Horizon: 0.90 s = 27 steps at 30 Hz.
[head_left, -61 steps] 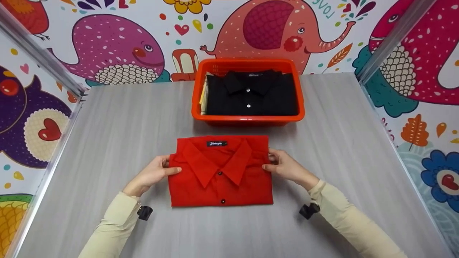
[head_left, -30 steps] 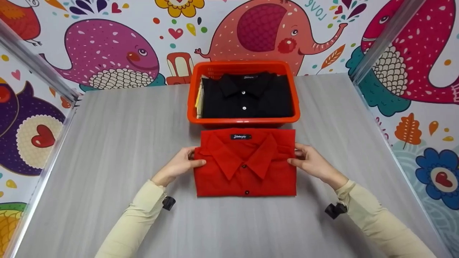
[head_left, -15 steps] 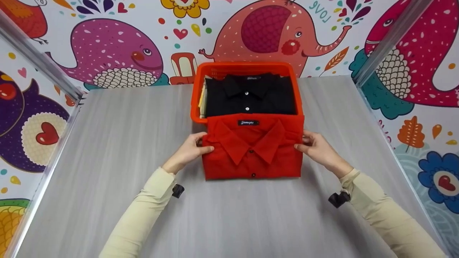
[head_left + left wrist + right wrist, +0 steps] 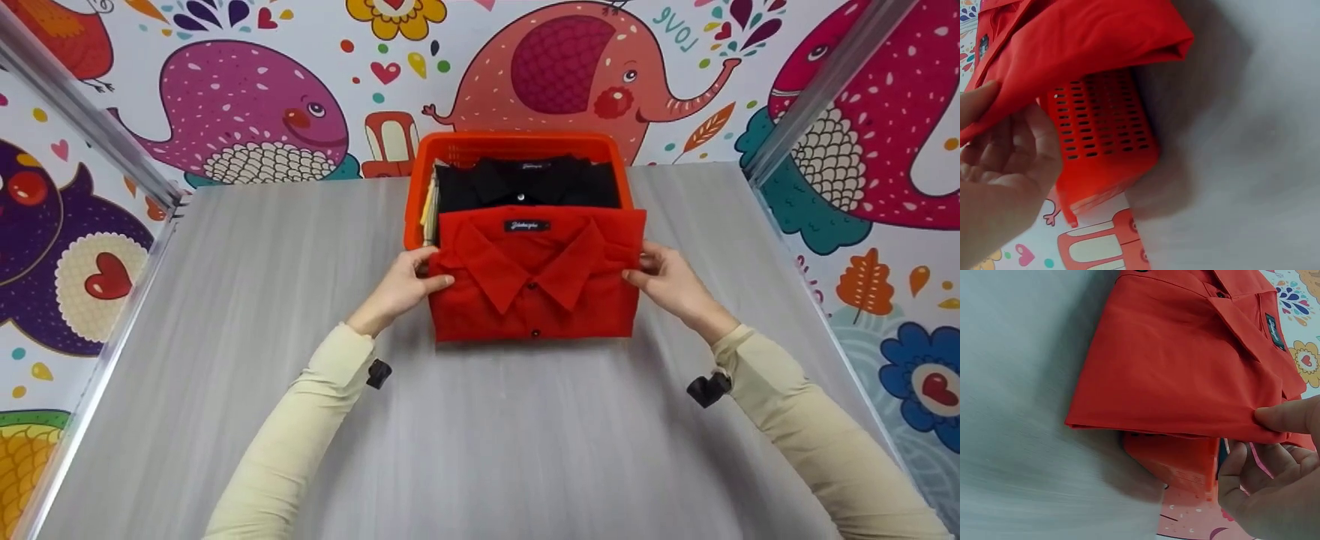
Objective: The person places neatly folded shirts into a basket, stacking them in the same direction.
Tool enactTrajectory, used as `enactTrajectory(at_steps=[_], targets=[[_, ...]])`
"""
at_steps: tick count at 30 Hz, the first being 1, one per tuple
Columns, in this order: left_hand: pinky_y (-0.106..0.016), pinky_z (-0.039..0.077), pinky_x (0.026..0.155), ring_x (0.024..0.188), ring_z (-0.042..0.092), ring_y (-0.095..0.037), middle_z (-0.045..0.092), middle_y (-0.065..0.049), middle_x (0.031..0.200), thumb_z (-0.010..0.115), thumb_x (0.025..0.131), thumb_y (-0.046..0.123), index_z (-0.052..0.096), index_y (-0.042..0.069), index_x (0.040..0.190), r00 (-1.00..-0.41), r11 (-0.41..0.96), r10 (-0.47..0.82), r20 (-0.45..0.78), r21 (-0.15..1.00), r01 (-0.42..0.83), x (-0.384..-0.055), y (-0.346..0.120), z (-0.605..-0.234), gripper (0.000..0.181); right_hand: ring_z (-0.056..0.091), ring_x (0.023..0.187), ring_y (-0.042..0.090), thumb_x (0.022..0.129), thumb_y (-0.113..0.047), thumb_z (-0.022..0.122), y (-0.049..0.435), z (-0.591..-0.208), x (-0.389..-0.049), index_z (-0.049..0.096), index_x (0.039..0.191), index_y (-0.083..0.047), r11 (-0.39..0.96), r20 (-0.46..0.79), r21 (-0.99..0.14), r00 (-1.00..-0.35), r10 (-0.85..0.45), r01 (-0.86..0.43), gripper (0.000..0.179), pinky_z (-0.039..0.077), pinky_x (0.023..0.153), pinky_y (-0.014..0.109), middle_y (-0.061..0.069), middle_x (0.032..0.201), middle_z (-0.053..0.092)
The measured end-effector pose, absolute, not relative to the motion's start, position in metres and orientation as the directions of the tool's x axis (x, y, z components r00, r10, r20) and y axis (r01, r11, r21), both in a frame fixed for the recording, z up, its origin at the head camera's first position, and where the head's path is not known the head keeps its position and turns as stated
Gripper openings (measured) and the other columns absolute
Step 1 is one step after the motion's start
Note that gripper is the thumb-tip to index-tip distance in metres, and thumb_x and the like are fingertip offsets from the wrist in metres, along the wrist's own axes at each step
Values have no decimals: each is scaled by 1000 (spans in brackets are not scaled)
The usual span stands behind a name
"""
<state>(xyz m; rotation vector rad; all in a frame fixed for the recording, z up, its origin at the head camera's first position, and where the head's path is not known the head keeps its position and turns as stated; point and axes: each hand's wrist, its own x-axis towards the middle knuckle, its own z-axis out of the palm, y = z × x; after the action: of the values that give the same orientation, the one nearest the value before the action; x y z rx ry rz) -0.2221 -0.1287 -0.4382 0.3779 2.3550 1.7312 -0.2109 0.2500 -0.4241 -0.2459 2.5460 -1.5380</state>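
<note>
A folded red shirt, collar and black label at its far edge, is held up off the table at the front of an orange basket. My left hand pinches its left edge, thumb on top and fingers underneath. On the opposite edge my right hand grips in the same way. The shirt covers the basket's front rim and part of a folded black shirt inside. Both wrist views show the red shirt above the basket's perforated wall, its near edge apart from the table.
Yellowish and checked cloth stands along the basket's left inner side. The grey table runs up to a cartoon-printed back wall, with metal posts at the corners.
From lying in front of the basket, the red shirt has moved right, then up and forward in both hands. It now hides the basket's front rim and the black shirt's lower part.
</note>
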Motion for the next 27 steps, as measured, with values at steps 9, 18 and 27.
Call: enactTrajectory(at_steps=[9,18,27], targets=[[-30,43,83,93,55,-22,64,-14,103,67,87,-2,61,-8,117,-955,341,297,11,933,117,-236,-129,-408,31,61,95,23,92,3,54,247,-396,-222,51,130,10,503,-16,-859,-977,-214,-96,39,48,78,18,27,114,63],[-32,45,86,96,55,-24,62,-17,113,65,89,-1,59,-3,126,-964,325,264,28,939,116,-257,-128,-373,37,58,98,29,95,-1,53,240,-360,-244,52,131,6,548,34,-824,-978,-204,-142,37,49,89,35,24,118,61],[-29,42,84,95,51,-22,61,-13,104,65,89,1,64,-3,116,-963,434,271,-2,893,120,-284,-135,-342,27,56,106,31,97,-5,52,231,-330,-269,50,134,2,574,-5,-808,-974,-225,-129,38,45,96,45,21,124,58]])
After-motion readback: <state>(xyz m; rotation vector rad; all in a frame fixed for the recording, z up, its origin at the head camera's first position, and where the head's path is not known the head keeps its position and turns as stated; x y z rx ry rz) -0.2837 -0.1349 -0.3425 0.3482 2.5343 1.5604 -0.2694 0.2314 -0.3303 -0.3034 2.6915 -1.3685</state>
